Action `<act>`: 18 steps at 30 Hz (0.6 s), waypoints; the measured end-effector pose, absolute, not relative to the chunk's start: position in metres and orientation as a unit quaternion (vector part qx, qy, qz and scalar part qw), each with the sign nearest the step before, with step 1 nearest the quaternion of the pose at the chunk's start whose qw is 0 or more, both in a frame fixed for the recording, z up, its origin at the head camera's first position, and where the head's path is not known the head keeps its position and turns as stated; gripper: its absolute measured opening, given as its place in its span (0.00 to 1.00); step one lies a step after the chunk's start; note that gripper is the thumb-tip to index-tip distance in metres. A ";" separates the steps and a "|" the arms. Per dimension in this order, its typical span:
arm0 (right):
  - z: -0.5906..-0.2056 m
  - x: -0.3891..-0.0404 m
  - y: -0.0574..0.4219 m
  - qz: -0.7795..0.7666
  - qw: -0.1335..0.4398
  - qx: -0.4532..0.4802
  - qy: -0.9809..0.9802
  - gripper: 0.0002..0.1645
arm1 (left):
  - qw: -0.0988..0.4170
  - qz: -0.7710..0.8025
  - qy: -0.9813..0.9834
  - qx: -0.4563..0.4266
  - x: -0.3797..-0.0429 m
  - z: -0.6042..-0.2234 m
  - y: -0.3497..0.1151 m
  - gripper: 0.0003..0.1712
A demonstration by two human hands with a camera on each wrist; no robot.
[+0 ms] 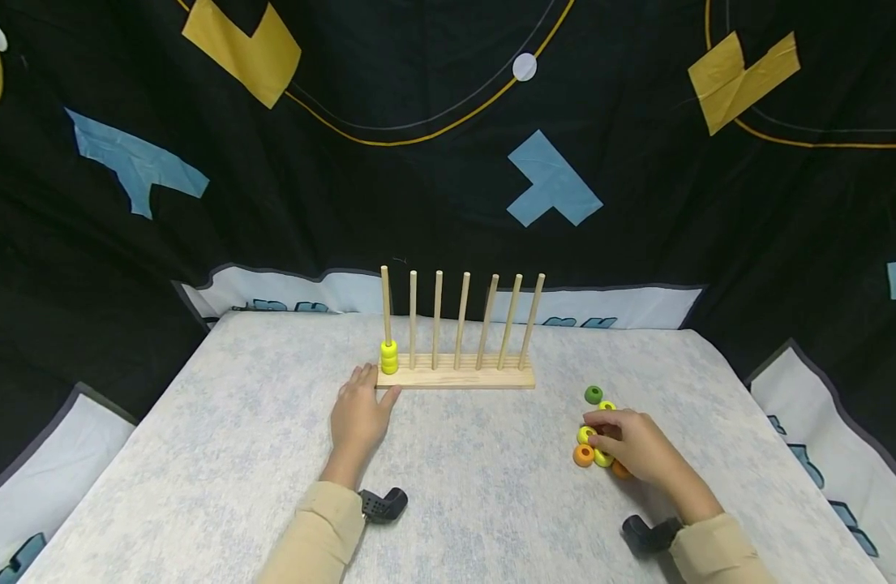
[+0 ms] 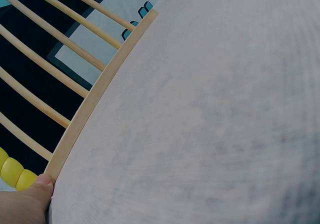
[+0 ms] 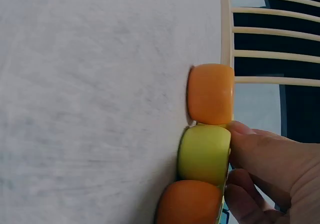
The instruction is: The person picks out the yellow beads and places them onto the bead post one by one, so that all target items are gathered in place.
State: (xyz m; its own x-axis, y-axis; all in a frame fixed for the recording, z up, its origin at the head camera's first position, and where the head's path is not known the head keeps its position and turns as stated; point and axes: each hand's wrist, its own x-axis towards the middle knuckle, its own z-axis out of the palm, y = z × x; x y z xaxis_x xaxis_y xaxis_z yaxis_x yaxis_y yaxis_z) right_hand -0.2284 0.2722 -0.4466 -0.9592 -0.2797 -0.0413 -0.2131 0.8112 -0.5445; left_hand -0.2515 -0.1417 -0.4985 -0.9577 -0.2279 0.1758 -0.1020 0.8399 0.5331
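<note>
A wooden peg rack (image 1: 455, 378) with several upright dowels stands on the table, with yellow beads (image 1: 389, 358) stacked on its leftmost peg. My left hand (image 1: 360, 414) rests at the rack's left end, its fingers extended along the side; in the left wrist view the thumb (image 2: 42, 186) presses the base's edge. On the right, my right hand (image 1: 637, 442) is over a cluster of loose beads, thumb and forefinger at a yellow bead (image 1: 587, 435), pinching it. In the right wrist view, an orange bead (image 3: 211, 94) and a yellow-green bead (image 3: 204, 155) lie beside the fingertips.
A green bead (image 1: 593, 395) lies at the far end of the cluster, and an orange bead (image 1: 583, 455) at its near left. The light, mottled table (image 1: 462, 487) ends at a dark curtain (image 1: 389, 203) behind the rack. Each wrist wears a black camera.
</note>
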 end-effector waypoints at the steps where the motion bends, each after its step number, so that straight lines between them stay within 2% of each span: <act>1: -0.445 -0.229 0.272 -0.278 0.064 -0.128 0.950 0.20 | 0.116 -0.269 -0.952 0.088 -0.251 -0.498 -0.142 0.40; 18: -0.446 -0.235 0.259 -0.228 0.063 -0.148 0.960 0.20 | 0.116 -0.266 -0.953 0.088 -0.251 -0.498 -0.142 0.40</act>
